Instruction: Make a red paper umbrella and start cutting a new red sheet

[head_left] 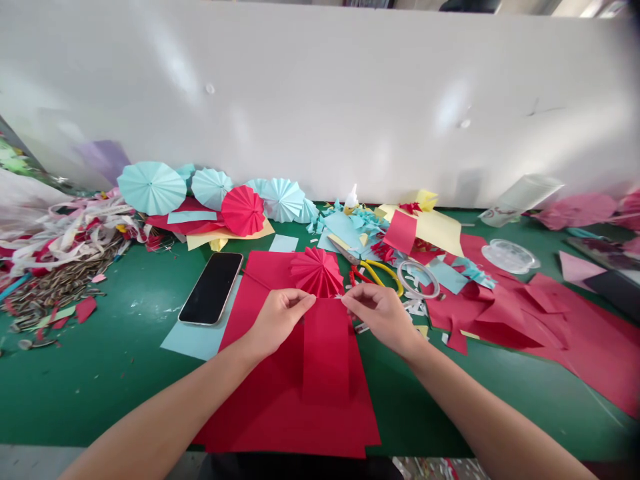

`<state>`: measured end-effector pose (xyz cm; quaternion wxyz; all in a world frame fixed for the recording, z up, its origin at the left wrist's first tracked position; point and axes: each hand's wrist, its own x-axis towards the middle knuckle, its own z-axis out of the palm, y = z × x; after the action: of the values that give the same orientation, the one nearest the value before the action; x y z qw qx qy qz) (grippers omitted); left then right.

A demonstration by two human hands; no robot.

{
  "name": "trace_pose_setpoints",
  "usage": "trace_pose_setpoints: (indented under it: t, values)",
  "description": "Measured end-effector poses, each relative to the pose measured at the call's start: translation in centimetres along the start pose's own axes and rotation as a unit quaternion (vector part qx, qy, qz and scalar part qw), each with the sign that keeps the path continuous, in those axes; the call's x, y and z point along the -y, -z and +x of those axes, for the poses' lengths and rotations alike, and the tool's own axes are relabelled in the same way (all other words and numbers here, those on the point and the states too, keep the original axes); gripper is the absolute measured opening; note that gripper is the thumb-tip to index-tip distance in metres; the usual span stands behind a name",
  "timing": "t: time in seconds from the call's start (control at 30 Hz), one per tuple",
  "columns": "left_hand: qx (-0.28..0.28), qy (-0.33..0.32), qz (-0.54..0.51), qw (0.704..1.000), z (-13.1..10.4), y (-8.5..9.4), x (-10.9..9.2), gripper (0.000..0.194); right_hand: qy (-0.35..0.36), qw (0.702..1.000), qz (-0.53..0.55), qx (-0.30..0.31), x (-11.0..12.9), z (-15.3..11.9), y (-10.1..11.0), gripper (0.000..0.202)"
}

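A red paper strip [326, 360] hangs over larger red sheets [265, 400] on the table in front of me. My left hand [280, 319] pinches the strip's upper left corner between thumb and fingertips. At the opposite corner, my right hand [384, 316] has its thumb and fingers closed on the strip's upper edge. A small whitish bit shows by the right fingertips, too small to name. Just beyond the strip lies a pleated red paper fan [317, 272]; its lower edge is partly hidden.
A phone [212, 289] lies on blue paper to the left. Yellow-handled scissors [375, 270], a tape roll [419, 279] and a glue bottle [351, 199] sit beyond my right hand. Pleated blue rosettes [153, 189] line the white partition [320, 100]. Red scraps [530, 320] spread right.
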<state>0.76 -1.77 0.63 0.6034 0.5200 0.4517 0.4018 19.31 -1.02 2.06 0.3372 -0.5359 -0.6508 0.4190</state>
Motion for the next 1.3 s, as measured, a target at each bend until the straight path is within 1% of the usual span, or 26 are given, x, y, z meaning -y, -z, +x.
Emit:
trace_pose_setpoints:
  t: [0.1, 0.2, 0.33, 0.43, 0.57, 0.7, 0.8, 0.9, 1.0, 1.1, 1.2, 1.3]
  values:
    - [0.001, 0.003, -0.028, 1.0, -0.1, -0.1, 0.0, 0.027, 0.001, 1.0, 0.015, -0.001, 0.0, -0.1, 0.0, 0.023]
    - [0.0, 0.02, -0.051, 0.999, -0.1, -0.2, 0.0, 0.03, -0.006, 0.999, 0.038, 0.001, 0.1, -0.2, 0.0, 0.023]
    - [-0.014, 0.038, -0.052, 0.998, -0.1, -0.3, -0.1, 0.033, -0.02, 0.997, 0.081, 0.007, 0.0, -0.2, -0.1, 0.024]
    - [-0.001, 0.042, -0.051, 0.998, 0.0, -0.3, -0.2, 0.031, -0.029, 0.994, 0.101, 0.01, -0.1, -0.2, -0.2, 0.026]
    - [0.027, 0.015, 0.012, 0.999, -0.1, -0.2, -0.1, 0.024, -0.013, 0.996, 0.088, 0.026, -0.1, -0.2, -0.3, 0.025]
    - [0.043, 0.016, 0.049, 0.998, -0.3, -0.3, -0.1, 0.026, 0.025, 0.999, 0.027, 0.029, 0.1, -0.3, -0.4, 0.018]
    - [0.055, 0.013, 0.064, 0.996, -0.4, -0.4, -0.2, 0.027, 0.048, 0.998, -0.018, 0.041, 0.1, -0.3, -0.7, 0.018]
    - [0.054, -0.013, 0.107, 0.993, -0.5, -0.5, -0.2, 0.027, 0.075, 0.994, -0.051, 0.055, 0.0, -0.5, -1.0, 0.017]
    - [0.056, -0.042, 0.14, 0.988, -0.6, -0.5, -0.1, 0.029, 0.089, 0.992, -0.069, 0.051, 0.1, -0.6, -1.2, 0.015]
    - [0.055, -0.066, 0.197, 0.977, -0.7, -0.6, 0.1, 0.032, 0.093, 0.991, -0.079, 0.05, 0.0, -0.8, -1.4, 0.013]
    - [0.052, -0.097, 0.268, 0.957, -0.8, -0.6, 0.4, 0.035, 0.101, 0.989, -0.077, 0.069, -0.2, -0.8, -1.5, 0.012]
    - [0.076, -0.114, 0.292, 0.946, -0.8, -0.7, 0.5, 0.035, 0.093, 0.988, -0.074, 0.1, -0.3, -0.7, -1.4, 0.013]
